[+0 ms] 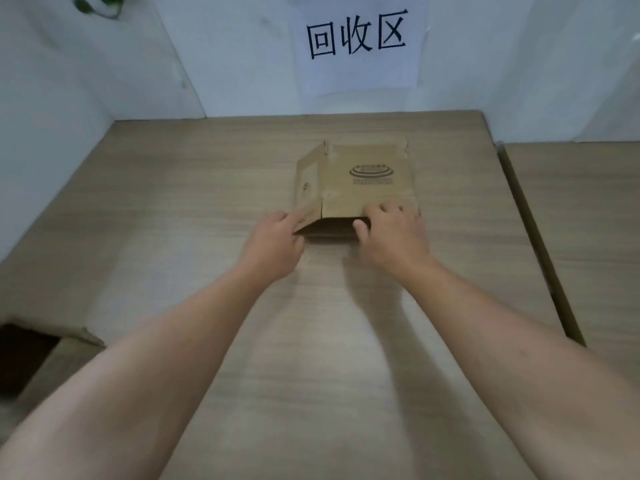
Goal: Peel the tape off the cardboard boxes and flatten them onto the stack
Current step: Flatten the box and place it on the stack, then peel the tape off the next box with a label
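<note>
My left grip (277, 233) is clasping the left edge of the cardboard box (360, 174); my right grip (391, 230) is pinching its top panel.

Head-worn view, forward-down, close over table (180, 188)

The printed logo (371, 173) on the cardboard box (363, 199) is too blurred to read. The picture's edges cut off a green plant (100, 3) and a dark opening (20, 355).
</note>
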